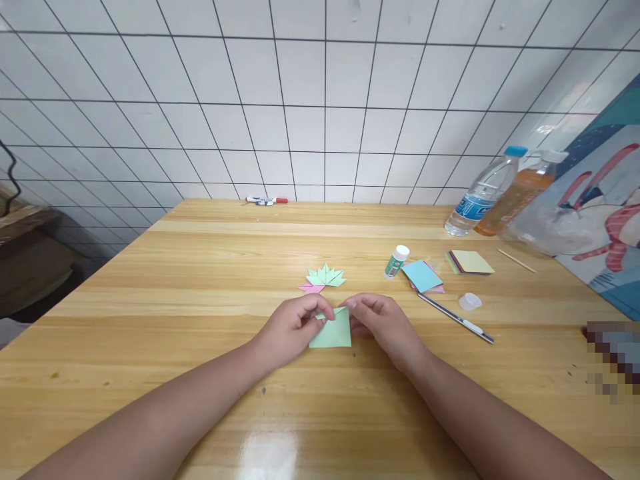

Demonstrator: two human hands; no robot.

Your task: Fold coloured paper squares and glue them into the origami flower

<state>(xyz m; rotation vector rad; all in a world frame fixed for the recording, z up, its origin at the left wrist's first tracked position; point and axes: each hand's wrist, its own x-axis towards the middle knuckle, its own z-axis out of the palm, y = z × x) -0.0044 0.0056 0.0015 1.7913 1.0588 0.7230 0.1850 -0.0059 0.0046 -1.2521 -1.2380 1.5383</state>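
Note:
A small square of pale green paper is between my hands near the middle of the table, its upper edge partly folded over. My left hand pinches it at the upper left with thumb and forefinger. At the upper right corner, my right hand grips it between thumb and fingers. Just beyond lies a folded light green paper piece with several pointed tips, overlapping a pink folded paper piece.
Right of my hands are a glue stick, blue paper, a stack of coloured paper, a silver utility knife, a clear cap and a thin stick. Bottles stand back right; markers lie by the wall.

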